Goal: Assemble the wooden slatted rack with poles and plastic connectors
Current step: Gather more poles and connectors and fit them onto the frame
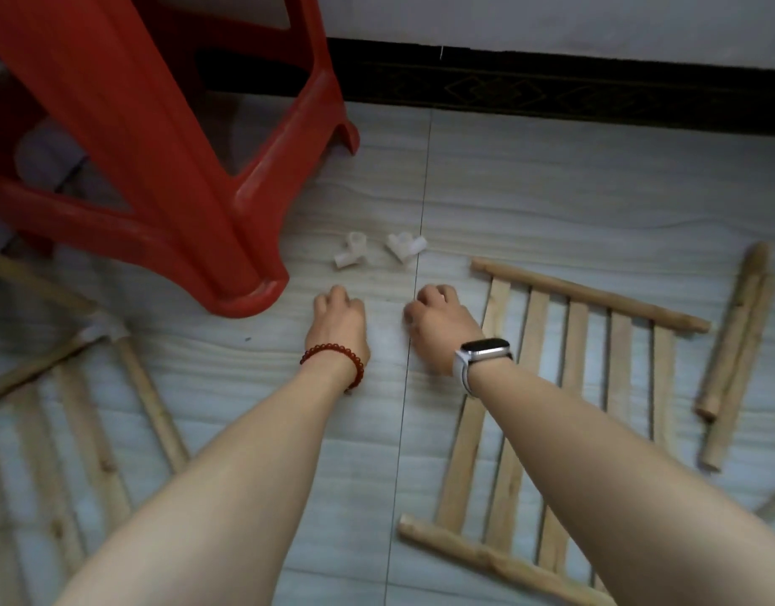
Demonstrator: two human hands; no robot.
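Two white plastic connectors lie on the tiled floor, one (350, 250) to the left and one (405, 248) to the right. Just below them, my left hand (338, 320) and my right hand (438, 328) hover over the floor with fingers curled under; whether they hold anything is hidden. A wooden slatted panel (573, 343) lies flat to the right, partly under my right forearm. Another slatted panel (75, 413) lies at the left, with poles joined at a white connector (101, 330). Loose wooden poles (735, 360) lie at the far right.
A red plastic stool (167, 137) stands at the upper left, one leg close to my left hand. A dark patterned skirting (552, 91) runs along the wall at the back. A tile seam passes between my hands.
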